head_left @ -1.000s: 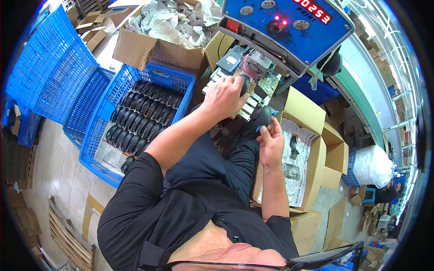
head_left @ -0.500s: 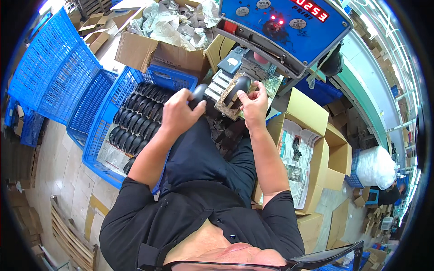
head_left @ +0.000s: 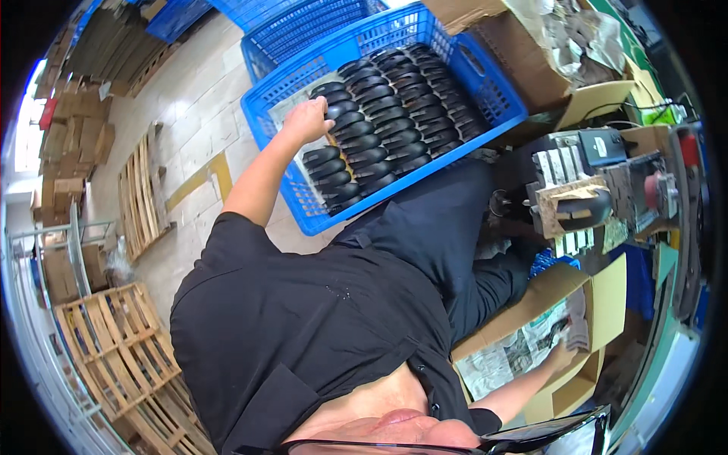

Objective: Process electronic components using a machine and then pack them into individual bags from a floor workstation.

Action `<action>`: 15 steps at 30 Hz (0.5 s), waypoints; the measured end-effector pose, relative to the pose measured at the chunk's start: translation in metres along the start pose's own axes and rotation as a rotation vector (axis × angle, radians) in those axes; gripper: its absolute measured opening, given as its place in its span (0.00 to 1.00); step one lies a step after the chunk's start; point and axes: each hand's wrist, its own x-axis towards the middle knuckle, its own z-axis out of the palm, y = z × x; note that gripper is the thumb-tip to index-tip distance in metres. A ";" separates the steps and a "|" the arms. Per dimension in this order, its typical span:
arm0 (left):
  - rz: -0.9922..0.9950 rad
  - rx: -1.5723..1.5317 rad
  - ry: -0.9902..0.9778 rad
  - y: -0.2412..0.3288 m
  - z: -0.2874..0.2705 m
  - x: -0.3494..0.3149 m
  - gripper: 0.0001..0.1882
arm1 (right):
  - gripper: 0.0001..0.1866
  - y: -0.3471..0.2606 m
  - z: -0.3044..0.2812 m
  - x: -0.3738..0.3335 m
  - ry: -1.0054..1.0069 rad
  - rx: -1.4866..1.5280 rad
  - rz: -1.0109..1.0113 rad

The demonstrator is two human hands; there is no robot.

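Observation:
My left hand [head_left: 307, 120] reaches over the left side of a blue plastic crate [head_left: 265, 114], fingers bent around one of its black curved shells [head_left: 345, 120]. Rows of similar glossy shells fill the crate, lying on paper. My right hand [head_left: 563, 355] is down in an open cardboard box [head_left: 493, 322] lined with newspaper [head_left: 504, 356]. A dark patch lies by its fingertips; I cannot tell whether that is a shell or print on the paper. Another black shell [head_left: 595, 207] sits on the machine's fixture [head_left: 547, 214], with neither hand on it.
A carton [head_left: 523, 61] holding crumpled wrapping stands beyond the crate. Another blue crate [head_left: 303, 38] adjoins it at the back. Wooden pallets [head_left: 117, 349] lie on the floor at left. The machine [head_left: 652, 189] stands at right, beyond my knees.
The view has swung left. My left hand has moved from beside the fixture to the crate. My right hand has left the shell on the fixture and gone into the cardboard box.

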 end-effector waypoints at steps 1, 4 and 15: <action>-0.022 0.059 -0.014 -0.021 0.012 -0.004 0.18 | 0.51 -0.001 0.008 -0.005 -0.057 -0.103 0.028; -0.026 0.222 -0.137 -0.034 0.033 0.003 0.15 | 0.53 0.054 0.031 0.001 -0.176 -0.102 0.083; -0.063 0.291 -0.256 -0.040 0.072 0.013 0.13 | 0.43 0.064 0.102 -0.042 0.015 0.148 0.096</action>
